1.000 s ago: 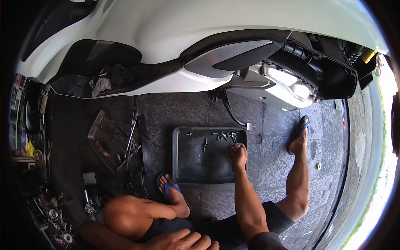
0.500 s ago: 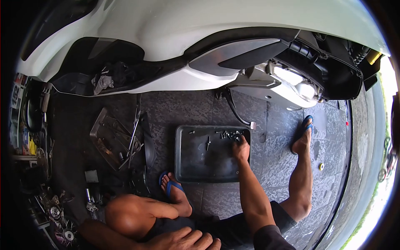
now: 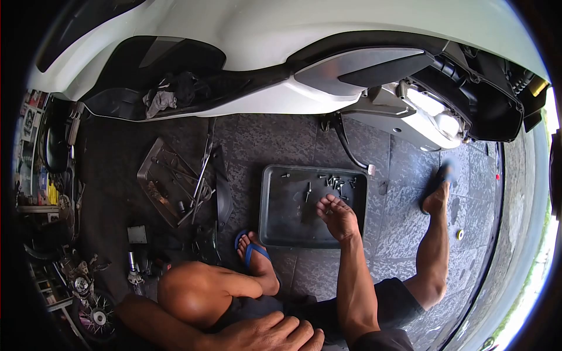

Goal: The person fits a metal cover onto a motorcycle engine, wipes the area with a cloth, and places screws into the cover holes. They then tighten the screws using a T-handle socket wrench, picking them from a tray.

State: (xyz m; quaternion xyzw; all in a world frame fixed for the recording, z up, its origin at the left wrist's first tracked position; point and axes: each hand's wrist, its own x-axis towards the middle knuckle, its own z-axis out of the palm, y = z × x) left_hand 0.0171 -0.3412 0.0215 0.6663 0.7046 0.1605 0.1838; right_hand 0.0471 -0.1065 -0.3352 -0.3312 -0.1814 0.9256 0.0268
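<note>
A black rectangular tray [image 3: 293,225] lies on the dark tiled floor with several small bolts [image 3: 332,181] toward its back right. One longer bolt [image 3: 308,192] is apart from them, and a small one [image 3: 285,175] is near the back left corner. Over the tray's right half, my right hand [image 3: 338,217] is turned partly palm up with its fingers curled round something too small to make out. My left hand [image 3: 272,334] rests at the bottom of the view near my lap, fingers loosely spread, holding nothing visible.
A white scooter body [image 3: 263,99] spans the top, its stand [image 3: 350,151] reaching down behind the tray. Left of the tray are a metal-filled bin [image 3: 158,196] and a dark curved panel [image 3: 222,196]. A yellow-white roll [image 3: 460,234] lies beyond my right leg.
My right hand has lifted off the bolts toward me and turned its palm upward. The view has shifted slightly, and my left hand still rests near my lap.
</note>
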